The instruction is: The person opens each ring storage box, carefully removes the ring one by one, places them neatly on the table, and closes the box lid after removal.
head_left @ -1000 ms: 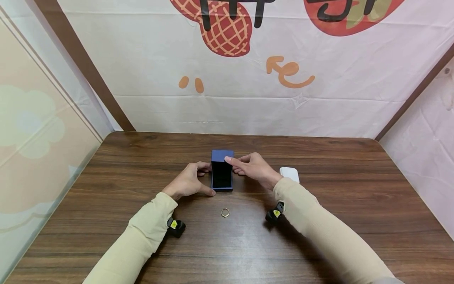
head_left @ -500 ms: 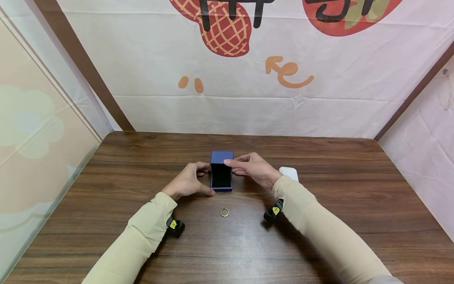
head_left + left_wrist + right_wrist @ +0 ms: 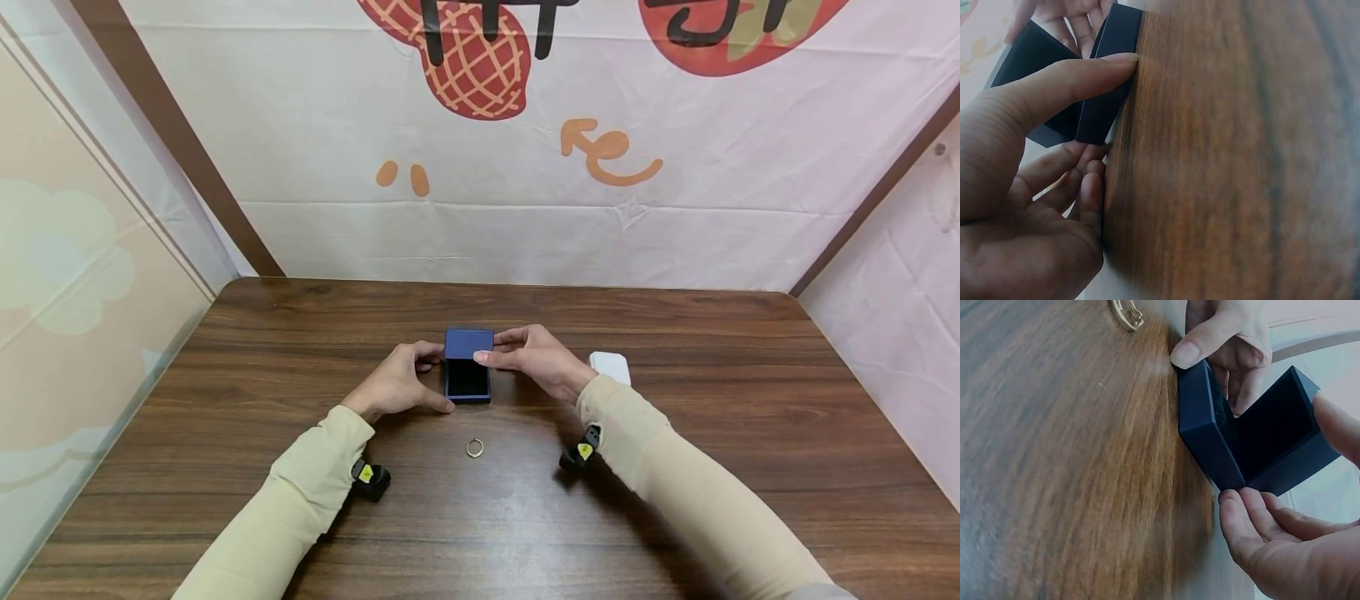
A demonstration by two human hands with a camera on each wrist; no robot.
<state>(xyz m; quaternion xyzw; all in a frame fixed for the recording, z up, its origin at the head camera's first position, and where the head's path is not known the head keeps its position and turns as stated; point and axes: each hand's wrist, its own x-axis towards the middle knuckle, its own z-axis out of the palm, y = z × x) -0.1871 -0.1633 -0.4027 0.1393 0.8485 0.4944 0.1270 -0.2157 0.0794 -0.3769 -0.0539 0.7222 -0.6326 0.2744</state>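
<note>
A small blue ring box (image 3: 467, 397) with a dark inside stands on the wooden table, its lid (image 3: 459, 343) partly raised. My left hand (image 3: 401, 383) grips the base at its left side; the thumb lies at the front corner and the fingers reach toward the back. On the other side my right hand (image 3: 542, 358) holds the lid, thumb on the lid's front edge and fingers by the hinge side. The right wrist view shows the box (image 3: 1200, 419) between both hands. In front of it, a gold ring (image 3: 474, 457) lies on the table.
A small white rounded-square object (image 3: 613, 367) lies on the table (image 3: 712, 367) just behind the right wrist. A printed white cloth (image 3: 517, 242) hangs along the table's far edge. Black cameras sit at both wrists.
My right hand has tipped the box's lid forward and down, so less of the dark inside shows. The left hand and the ring have stayed in place.
</note>
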